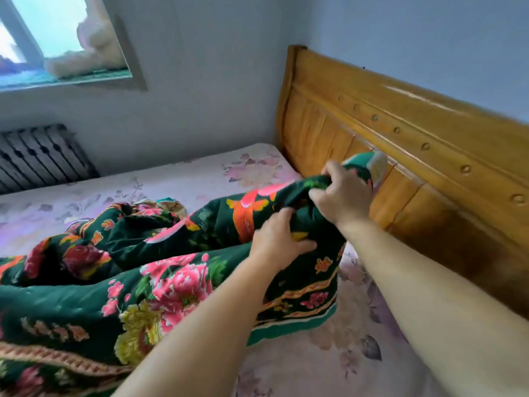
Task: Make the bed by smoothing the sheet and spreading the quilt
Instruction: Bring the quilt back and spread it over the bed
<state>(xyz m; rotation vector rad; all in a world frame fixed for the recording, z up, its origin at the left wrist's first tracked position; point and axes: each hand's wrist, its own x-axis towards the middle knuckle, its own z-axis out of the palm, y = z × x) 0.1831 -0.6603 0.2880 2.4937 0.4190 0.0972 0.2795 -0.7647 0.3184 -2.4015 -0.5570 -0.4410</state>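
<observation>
A dark green quilt (148, 270) with pink, red and yellow flowers lies bunched across the bed, from the lower left up toward the headboard. My right hand (343, 196) grips a raised fold of it close to the headboard, lifting that end off the bed. My left hand (279, 239) holds the quilt just below and to the left of the right hand, fingers curled into the fabric. A pale pink floral sheet (183, 179) covers the mattress and shows beyond the quilt and at the lower right.
A wooden headboard (415, 156) runs along the right side. A dark radiator (43, 156) stands against the far wall on the left, below a window (57, 38) with a plush toy (91, 50) on its sill.
</observation>
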